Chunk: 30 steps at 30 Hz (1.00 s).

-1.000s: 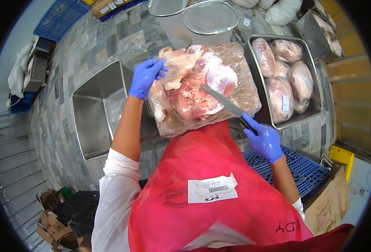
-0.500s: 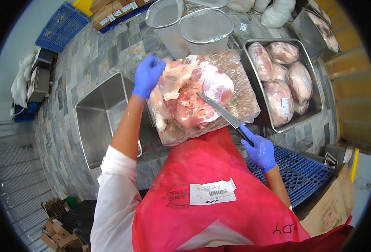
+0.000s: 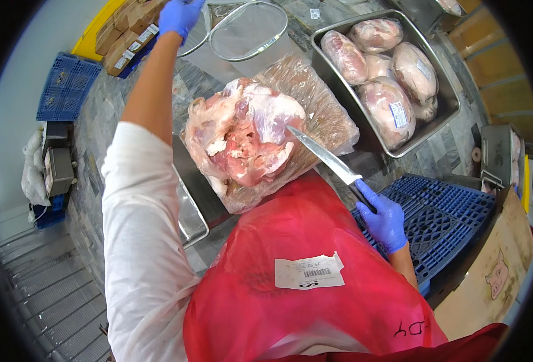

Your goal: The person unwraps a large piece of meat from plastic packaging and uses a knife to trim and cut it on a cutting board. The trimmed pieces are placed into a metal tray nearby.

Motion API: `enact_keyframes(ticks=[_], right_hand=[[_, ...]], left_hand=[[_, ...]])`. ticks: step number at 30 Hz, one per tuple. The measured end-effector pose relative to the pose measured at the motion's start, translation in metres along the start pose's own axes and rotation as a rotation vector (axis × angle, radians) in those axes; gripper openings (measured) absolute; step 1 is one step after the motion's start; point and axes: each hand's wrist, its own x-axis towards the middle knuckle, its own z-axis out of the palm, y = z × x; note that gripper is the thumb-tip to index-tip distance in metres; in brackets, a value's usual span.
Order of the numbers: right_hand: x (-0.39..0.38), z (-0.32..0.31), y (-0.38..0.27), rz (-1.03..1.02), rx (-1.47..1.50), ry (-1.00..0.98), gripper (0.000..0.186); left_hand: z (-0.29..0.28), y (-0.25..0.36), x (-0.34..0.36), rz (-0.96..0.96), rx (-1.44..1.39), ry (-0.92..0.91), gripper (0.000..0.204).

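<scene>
My right hand (image 3: 384, 221) is closed round the dark handle of a knife (image 3: 323, 155). Its long blade points up and left, with the tip at the right side of a large piece of raw meat (image 3: 248, 130). The meat, pale fat over pink flesh, lies opened out on a plastic-wrapped block (image 3: 322, 96) in front of my apron. My left arm is stretched far forward, and the gloved left hand (image 3: 179, 19) is beside the rims of the clear plastic bins (image 3: 251, 48). The picture's upper edge cuts off its fingers, so their grip is hidden.
A steel tub (image 3: 453, 114) of several wrapped meat pieces stands to the right. Another steel tub (image 3: 203, 226) is partly hidden under my left arm. A blue pallet (image 3: 441, 208) lies at the lower right. Boxes (image 3: 127, 42) and another blue pallet (image 3: 67, 87) are at the far left.
My left hand has moved from the meat's left edge up and away to the bins. The knife stays in my right hand, tip near the meat. The view has shifted and turned.
</scene>
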Motion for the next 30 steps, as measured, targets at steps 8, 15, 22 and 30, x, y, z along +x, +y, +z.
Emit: enact_keyframes(ticks=[8, 15, 22, 30], right_hand=[[0.035, -0.003, 0.000, -0.079, 0.017, 0.005, 0.053], [0.080, -0.021, -0.036, -0.193, -0.167, -0.254, 0.055], [0.129, -0.068, -0.095, -0.383, -0.373, -0.329, 0.049], [0.153, -0.079, -0.161, -0.560, -0.575, -0.446, 0.042]], left_hand=[[-0.008, 0.006, -0.308, -0.207, -0.302, -0.460, 0.029], [-0.025, 0.027, -0.447, 0.102, -0.230, -0.339, 0.044], [-0.032, 0.025, -0.451, 0.084, -0.206, -0.347, 0.043], [-0.017, -0.015, -0.407, 0.018, -0.079, 0.005, 0.050]])
